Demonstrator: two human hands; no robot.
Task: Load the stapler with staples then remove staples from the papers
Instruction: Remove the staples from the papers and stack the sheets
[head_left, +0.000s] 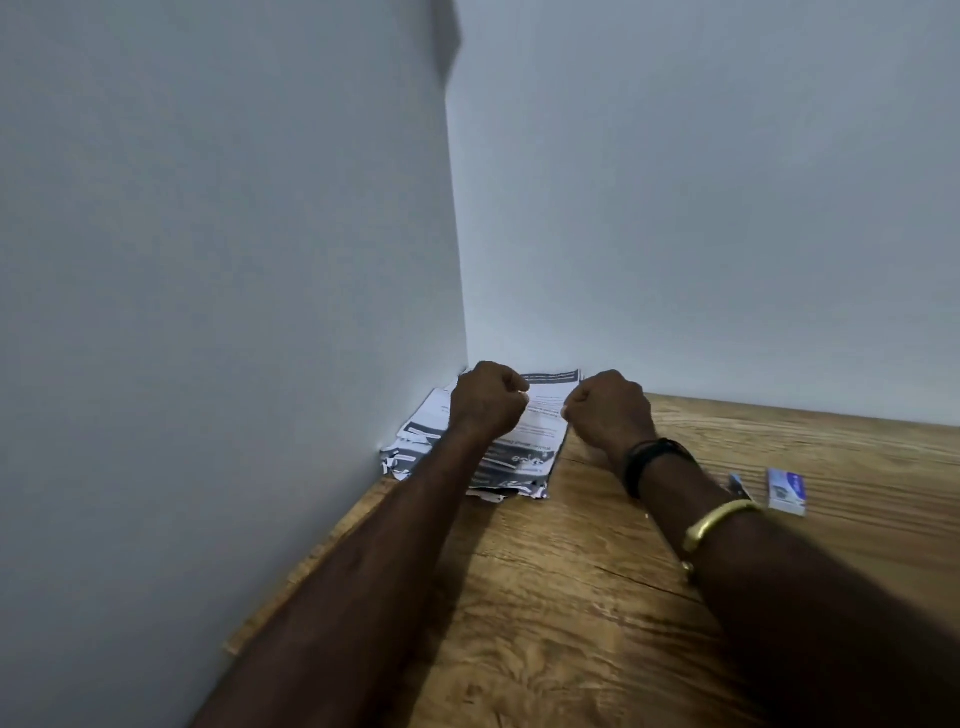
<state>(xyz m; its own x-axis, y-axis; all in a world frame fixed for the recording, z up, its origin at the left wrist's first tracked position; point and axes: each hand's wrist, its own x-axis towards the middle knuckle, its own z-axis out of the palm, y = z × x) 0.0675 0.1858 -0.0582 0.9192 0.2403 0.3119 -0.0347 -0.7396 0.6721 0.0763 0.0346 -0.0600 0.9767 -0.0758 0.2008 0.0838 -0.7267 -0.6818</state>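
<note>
A stack of printed papers (540, 415) lies on the wooden table (571, 597), pushed into the corner of two walls. My left hand (485, 402) is curled closed over the left part of the stack, thumb and fingertips pinched together on the top sheet. My right hand (608, 410) is also curled closed, its fingertips at the top sheet's right edge. The backs of both hands hide exactly what the fingers pinch. A small white and blue staple box (787, 491) lies on the table to the right. No stapler is clearly visible.
A small dark and blue object (736, 483) peeks out behind my right wrist, mostly hidden. Pale walls (260, 260) close off the left and back of the table. A black band and a gold bangle sit on my right wrist.
</note>
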